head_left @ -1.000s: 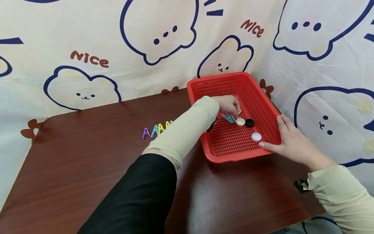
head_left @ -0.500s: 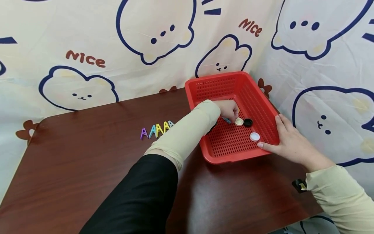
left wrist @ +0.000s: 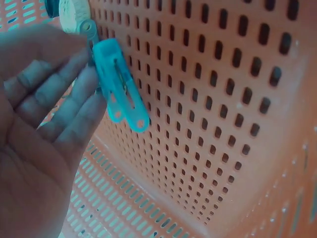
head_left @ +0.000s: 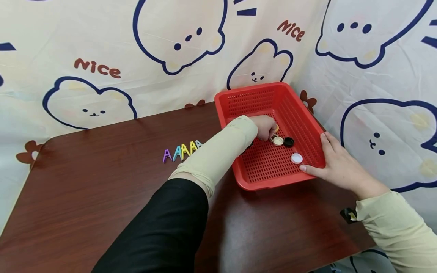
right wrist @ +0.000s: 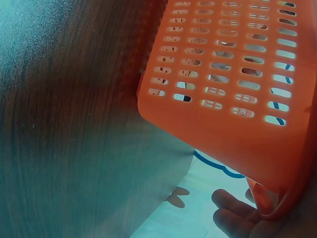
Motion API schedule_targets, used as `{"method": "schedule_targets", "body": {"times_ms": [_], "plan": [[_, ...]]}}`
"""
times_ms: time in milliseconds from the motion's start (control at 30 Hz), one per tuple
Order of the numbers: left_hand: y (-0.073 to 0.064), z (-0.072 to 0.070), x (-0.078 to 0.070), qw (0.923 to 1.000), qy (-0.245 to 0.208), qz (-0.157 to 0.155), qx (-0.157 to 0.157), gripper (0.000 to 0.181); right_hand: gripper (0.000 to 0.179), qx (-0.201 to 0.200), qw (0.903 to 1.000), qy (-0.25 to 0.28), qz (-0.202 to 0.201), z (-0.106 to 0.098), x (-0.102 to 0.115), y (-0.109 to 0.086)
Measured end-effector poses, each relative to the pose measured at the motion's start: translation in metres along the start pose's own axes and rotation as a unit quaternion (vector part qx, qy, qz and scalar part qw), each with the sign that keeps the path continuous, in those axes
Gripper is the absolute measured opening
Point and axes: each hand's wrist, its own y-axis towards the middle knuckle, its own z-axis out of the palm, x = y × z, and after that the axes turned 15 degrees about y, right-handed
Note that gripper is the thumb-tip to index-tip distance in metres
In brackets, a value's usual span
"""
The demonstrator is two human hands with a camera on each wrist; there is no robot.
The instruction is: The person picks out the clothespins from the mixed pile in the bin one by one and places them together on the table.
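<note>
My left hand (head_left: 265,127) reaches into the red plastic basket (head_left: 264,185), fingers pointing down. In the left wrist view, thumb and fingertips close together at a blue clothespin (left wrist: 121,89) and a greyish one (left wrist: 88,29). They pinch at these clothespins; which one is hard to tell. Next to the fingertips lie a cream bottle cap (head_left: 278,141) and a black cap (head_left: 288,142); a white cap (head_left: 296,158) sits nearer the front. A yellow round piece (head_left: 277,128) shows beside the knuckles. My right hand (head_left: 343,167) grips the basket's right rim, thumb on the front corner.
Several clothespins in purple, blue and yellow (head_left: 183,151) stand in a row on the brown wooden table (head_left: 102,189), left of the basket; my left sleeve partly hides the row. A cloth printed with bears (head_left: 95,94) hangs behind the table and on the right.
My left hand has lowered slightly and now covers the blue clothespin in the head view. The right hand stays on the rim. The whole head view has shifted a little.
</note>
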Motion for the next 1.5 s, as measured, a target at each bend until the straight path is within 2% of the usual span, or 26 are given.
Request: {"method": "schedule_targets", "body": {"times_ms": [133,233,333,433,533,667,733,800,867,933,1000,1100,1200,1267,1333,1400,1500], "plan": [[0.003,-0.001,-0.001,0.9983,0.057,-0.011,0.005,0.011,0.127,0.004,1.0,0.004,0.007,-0.001,0.001,0.0],[0.01,0.003,-0.001,0.9954,0.091,-0.023,0.016,0.014,0.128,0.006,0.9999,0.004,0.011,-0.002,0.0,0.0],[0.015,0.006,0.001,0.9927,0.113,-0.035,0.023,0.022,0.129,0.009,0.9998,0.007,0.018,-0.003,0.0,0.001],[0.015,0.006,0.002,0.993,0.11,-0.035,0.021,0.022,0.129,0.013,0.9996,0.01,0.023,-0.004,0.0,0.001],[0.01,0.005,0.003,0.9968,0.071,-0.035,0.01,0.014,0.129,0.015,0.9995,0.01,0.025,-0.004,0.0,0.0],[0.003,0.001,0.005,0.9988,-0.028,-0.037,-0.018,0.006,0.127,0.01,0.9998,0.007,0.018,-0.003,0.0,0.0],[-0.002,-0.002,0.007,0.9947,-0.094,-0.032,-0.028,0.01,0.126,0.005,0.9999,0.005,0.013,-0.003,0.001,0.0],[-0.006,-0.004,0.008,0.9861,-0.161,-0.023,-0.034,0.012,0.126,0.002,0.9999,0.003,0.012,-0.004,0.002,0.001],[-0.011,-0.007,0.009,0.9728,-0.228,-0.016,-0.038,0.011,0.127,0.004,0.9999,0.002,0.013,-0.005,0.002,0.001],[-0.014,-0.008,0.009,0.9501,-0.309,-0.02,-0.037,0.009,0.127,0.007,0.9998,0.003,0.018,-0.005,0.002,0.001],[-0.017,-0.009,0.008,0.9227,-0.382,-0.03,-0.043,0.007,0.128,0.01,0.9998,0.005,0.018,-0.005,0.002,0.001],[-0.019,-0.008,0.007,0.8707,-0.488,-0.039,-0.048,0.009,0.127,0.011,0.9998,0.005,0.016,-0.004,0.002,0.001],[-0.02,-0.008,0.006,0.8334,-0.549,-0.034,-0.055,0.016,0.127,0.009,0.9999,0.002,0.013,-0.003,0.002,0.0],[-0.022,-0.007,0.007,0.8162,-0.574,-0.03,-0.061,0.024,0.126,0.01,0.9999,0.001,0.012,-0.002,0.002,-0.001],[-0.025,-0.006,0.007,0.8023,-0.593,-0.029,-0.066,0.032,0.127,0.009,0.9999,0.001,0.011,-0.001,0.001,-0.001],[-0.029,-0.006,0.008,0.7843,-0.616,-0.028,-0.071,0.038,0.127,0.008,0.9999,0.001,0.009,-0.001,0.001,0.0],[-0.036,-0.007,0.009,0.7515,-0.655,-0.01,-0.075,0.039,0.127,0.007,1.0,0.0,0.007,-0.001,0.001,0.0]]}}
